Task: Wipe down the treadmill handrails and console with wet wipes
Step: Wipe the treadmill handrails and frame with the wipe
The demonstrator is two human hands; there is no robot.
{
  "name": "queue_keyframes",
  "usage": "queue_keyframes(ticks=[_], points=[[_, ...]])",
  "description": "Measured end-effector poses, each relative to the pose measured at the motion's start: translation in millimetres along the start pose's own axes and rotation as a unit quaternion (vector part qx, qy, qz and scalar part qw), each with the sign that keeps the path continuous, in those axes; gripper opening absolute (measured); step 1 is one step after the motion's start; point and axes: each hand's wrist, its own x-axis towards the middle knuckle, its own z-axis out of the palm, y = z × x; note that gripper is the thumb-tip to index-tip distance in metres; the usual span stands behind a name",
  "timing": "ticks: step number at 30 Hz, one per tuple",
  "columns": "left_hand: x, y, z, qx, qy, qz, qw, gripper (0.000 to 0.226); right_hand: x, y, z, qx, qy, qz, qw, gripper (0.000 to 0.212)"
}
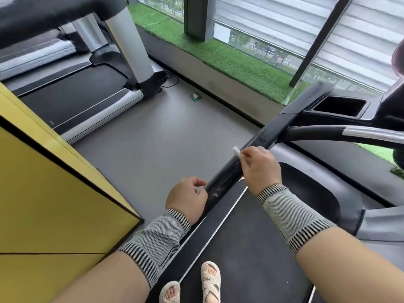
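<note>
Item: treadmill, left handrail [231, 173] — a long black bar running from lower centre up toward the console [341, 106], its near stretch marked with pale scuffs or scratches. Wet wipe [237, 152]: small, white, folded or bunched, lying on top of the rail about midway along its visible length. Right hand [261, 169]: fingers curled, pinching the wipe at the fingertips and pressing it to the bar. Left hand [187, 199]: just beside the near end of the rail, fingers loosely curled; whether it touches the bar or holds anything cannot be told. Both forearms carry grey knit wrist sleeves [156, 241]. Sandalled feet [209, 278] stand on the belt [251, 259]. Also present: a second treadmill [72, 99] at upper left, a yellow panel [50, 193] at left, artificial turf [229, 60] along the window ledge. Step in hand, by judgement: wiping the left handrail, an early stage — console, its recessed tray and the opposite rail appear not yet reached. Next move calls for drawing the wipe along the bar with steady pressure, wrapping it round the sides, and covering the scuffed near stretch.
</note>
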Motion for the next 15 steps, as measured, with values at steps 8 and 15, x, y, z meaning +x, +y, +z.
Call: queue_keyframes(ticks=[8,15], points=[[-4.2,-5.0,2.0,0.036,-0.028,-0.010,0.999,0.029,2.8,5.8,14.8,-0.049,-0.121,0.027,0.991,0.028],[-7.1,-8.0,4.6,0.050,-0.035,-0.006,0.998,0.033,-22.6,-10.2,20.4,-0.022,-0.150,-0.003,0.988,0.029]])
